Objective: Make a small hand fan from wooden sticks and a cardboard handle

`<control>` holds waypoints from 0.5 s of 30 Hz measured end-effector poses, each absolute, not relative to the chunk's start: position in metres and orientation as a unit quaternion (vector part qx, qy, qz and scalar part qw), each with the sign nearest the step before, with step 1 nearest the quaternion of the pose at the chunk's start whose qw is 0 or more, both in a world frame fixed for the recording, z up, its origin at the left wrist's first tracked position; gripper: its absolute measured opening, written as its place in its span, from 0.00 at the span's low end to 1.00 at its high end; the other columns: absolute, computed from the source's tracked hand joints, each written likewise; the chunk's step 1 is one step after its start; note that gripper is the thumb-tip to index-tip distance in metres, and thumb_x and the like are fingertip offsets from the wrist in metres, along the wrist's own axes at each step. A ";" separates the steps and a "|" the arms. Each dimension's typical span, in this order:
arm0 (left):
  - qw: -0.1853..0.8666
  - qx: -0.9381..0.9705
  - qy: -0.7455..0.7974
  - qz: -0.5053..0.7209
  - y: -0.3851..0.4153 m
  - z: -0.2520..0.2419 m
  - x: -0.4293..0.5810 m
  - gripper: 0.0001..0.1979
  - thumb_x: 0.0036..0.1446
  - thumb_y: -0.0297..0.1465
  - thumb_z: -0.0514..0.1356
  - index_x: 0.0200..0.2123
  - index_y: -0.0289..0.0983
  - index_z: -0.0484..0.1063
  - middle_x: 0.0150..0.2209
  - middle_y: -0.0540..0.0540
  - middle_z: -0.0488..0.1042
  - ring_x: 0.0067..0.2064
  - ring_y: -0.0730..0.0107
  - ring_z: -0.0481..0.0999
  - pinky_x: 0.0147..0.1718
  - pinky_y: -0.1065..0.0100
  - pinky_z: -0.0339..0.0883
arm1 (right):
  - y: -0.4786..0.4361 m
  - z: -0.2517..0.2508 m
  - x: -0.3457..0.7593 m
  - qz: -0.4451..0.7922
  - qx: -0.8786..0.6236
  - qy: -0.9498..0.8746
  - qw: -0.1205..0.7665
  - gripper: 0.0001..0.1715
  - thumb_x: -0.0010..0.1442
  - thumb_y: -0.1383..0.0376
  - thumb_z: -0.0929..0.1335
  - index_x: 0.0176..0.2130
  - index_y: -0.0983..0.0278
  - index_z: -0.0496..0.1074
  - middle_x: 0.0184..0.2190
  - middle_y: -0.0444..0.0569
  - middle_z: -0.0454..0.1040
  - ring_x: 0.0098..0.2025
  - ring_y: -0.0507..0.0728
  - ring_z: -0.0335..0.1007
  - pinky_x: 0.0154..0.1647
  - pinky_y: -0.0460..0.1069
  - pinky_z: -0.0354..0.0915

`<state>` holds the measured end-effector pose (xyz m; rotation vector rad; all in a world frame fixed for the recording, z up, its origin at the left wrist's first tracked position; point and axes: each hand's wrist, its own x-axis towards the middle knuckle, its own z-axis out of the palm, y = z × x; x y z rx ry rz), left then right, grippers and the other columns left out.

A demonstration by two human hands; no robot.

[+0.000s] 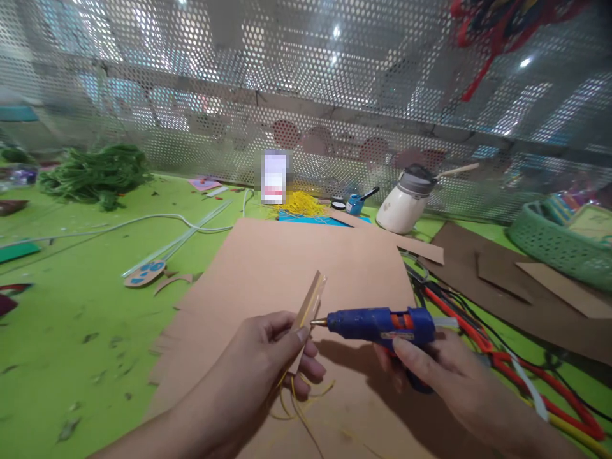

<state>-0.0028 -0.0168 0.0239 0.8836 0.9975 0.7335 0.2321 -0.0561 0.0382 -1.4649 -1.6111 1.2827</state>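
My left hand (268, 350) pinches a narrow brown cardboard strip (310, 294), tilted up and to the right. A thin yellow string (282, 401) runs along the strip and hangs in loops below my fingers. In my right hand (444, 363) is a blue glue gun (377, 324) with a clear glue stick poking out of its back. The gun's metal nozzle points left and is at the strip's edge, close to my left thumb; whether it touches I cannot tell. Both hands are above a stack of light brown paper sheets (287, 255).
Scissors with red handles (516, 376) and cables lie at the right, beside dark brown card (459, 280) and a green basket (549, 245). Behind the sheets are a white jar (401, 207), a blue paint pot (354, 204), yellow string (303, 204) and a phone (274, 177). Green strands (95, 172) lie left.
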 end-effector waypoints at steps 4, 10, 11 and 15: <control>0.723 0.399 0.460 0.326 -0.017 0.024 -0.002 0.13 0.57 0.36 0.64 0.32 0.31 0.72 0.28 0.44 0.74 0.28 0.68 0.76 0.22 0.73 0.67 | -0.051 0.036 0.231 0.493 -0.541 -0.593 0.336 0.27 0.67 0.46 0.63 0.32 0.65 0.72 0.27 0.48 0.71 0.30 0.55 0.67 0.32 0.49 0.62; 0.716 0.408 0.462 0.329 -0.016 0.022 -0.002 0.13 0.57 0.36 0.64 0.29 0.31 0.72 0.26 0.44 0.74 0.27 0.69 0.75 0.22 0.73 0.67 | -0.048 0.033 0.231 0.510 -0.509 -0.561 0.408 0.23 0.68 0.49 0.64 0.34 0.64 0.73 0.30 0.48 0.73 0.29 0.53 0.68 0.31 0.48 0.63; 0.717 0.408 0.461 0.328 -0.016 0.022 -0.002 0.13 0.56 0.36 0.64 0.29 0.31 0.72 0.26 0.44 0.74 0.27 0.69 0.75 0.22 0.73 0.67 | -0.049 0.033 0.231 0.513 -0.511 -0.559 0.404 0.24 0.68 0.49 0.63 0.33 0.65 0.73 0.29 0.48 0.73 0.29 0.53 0.68 0.31 0.48 0.63; 0.719 0.399 0.460 0.334 -0.017 0.023 -0.002 0.13 0.55 0.37 0.65 0.30 0.31 0.72 0.28 0.44 0.74 0.27 0.69 0.75 0.21 0.74 0.67 | -0.052 0.038 0.227 0.523 -0.525 -0.562 0.369 0.26 0.67 0.48 0.64 0.32 0.65 0.73 0.26 0.47 0.71 0.28 0.53 0.68 0.31 0.48 0.62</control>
